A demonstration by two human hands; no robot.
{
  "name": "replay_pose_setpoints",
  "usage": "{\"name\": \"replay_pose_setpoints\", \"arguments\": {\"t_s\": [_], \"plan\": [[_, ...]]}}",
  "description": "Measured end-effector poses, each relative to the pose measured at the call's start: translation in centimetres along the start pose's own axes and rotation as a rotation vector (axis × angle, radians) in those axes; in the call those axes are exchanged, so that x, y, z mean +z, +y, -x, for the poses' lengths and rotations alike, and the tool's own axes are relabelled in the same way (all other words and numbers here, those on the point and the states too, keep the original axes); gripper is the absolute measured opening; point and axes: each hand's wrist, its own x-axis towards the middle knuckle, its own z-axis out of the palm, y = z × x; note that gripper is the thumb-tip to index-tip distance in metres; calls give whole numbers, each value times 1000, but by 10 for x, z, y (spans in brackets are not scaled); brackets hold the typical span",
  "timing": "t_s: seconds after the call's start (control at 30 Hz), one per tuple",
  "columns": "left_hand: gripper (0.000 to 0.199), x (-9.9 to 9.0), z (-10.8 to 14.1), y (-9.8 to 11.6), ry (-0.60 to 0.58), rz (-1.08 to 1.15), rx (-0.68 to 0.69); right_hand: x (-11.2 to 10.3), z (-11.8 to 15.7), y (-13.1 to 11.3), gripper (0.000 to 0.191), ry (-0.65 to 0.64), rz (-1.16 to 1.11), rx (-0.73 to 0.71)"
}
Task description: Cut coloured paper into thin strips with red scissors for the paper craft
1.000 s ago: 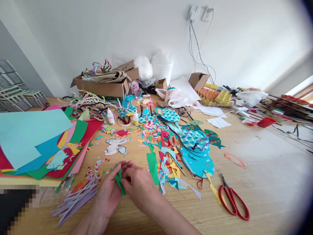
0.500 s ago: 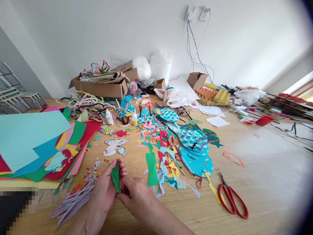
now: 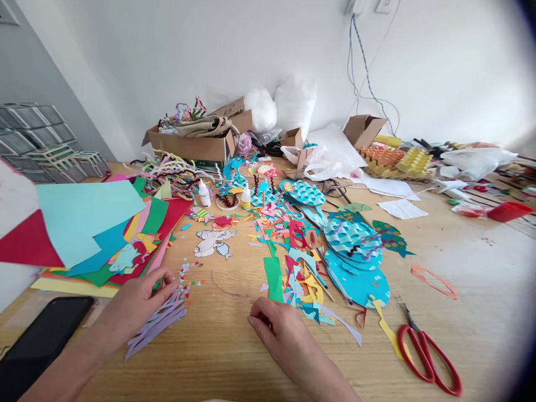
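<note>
The left hand (image 3: 146, 293) curls its fingers in toward the thumb, with a sliver of green paper (image 3: 157, 286) showing between them; the rest of that piece is hidden, so its full shape cannot be made out. The right hand (image 3: 282, 324) is narrow, fingers bent under and thumb close to the index finger; whether anything is pinched inside it cannot be told. Half a second ago the two hands met around the green piece, its cut strips fanned out in plain sight; now they are well apart, the left one beside the purple paper strips (image 3: 161, 324), the right one low over bare wooden table (image 3: 226, 357).

Just beyond the right knuckles lies a green paper offcut (image 3: 273, 279), beside a heap of mixed paper scraps (image 3: 295, 276). Past the left hand are the stacked coloured sheets (image 3: 87, 220), and a black smartphone (image 3: 44, 335) lies near the left forearm. Farther out come the outlined paper fish (image 3: 211, 245), two small white bottles (image 3: 204, 195) and the blue paper discs (image 3: 355, 273). The red-handled scissors (image 3: 426, 357) rest off to the right, overlapping a yellow scrap (image 3: 389, 329), as before. The view has swung leftward, so everything sits farther right in it.
</note>
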Motion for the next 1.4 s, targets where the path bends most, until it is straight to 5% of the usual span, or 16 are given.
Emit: {"name": "replay_pose_setpoints", "arguments": {"t_s": [0.3,0.53,0.63,0.8,0.93,1.17,1.4], "plan": [[32,16,18,-33,29,-236,55,-9,6,6,14,10,43,48],[32,-7,25,-12,-127,-555,196,-33,6,30,12,83,204,259],[25,9,25,8,-132,-368,190,-40,2,36,11,60,342,356],[33,80,26,29,-428,369,-44,-46,-22,36,23,58,422,364],[38,123,21,30,-488,687,-204,-51,-49,38,31,39,435,325],[34,139,13,25,-493,771,-249,-46,-81,43,25,-26,425,328],[32,133,10,27,-399,709,-213,-57,-78,47,10,-54,197,297]]}}
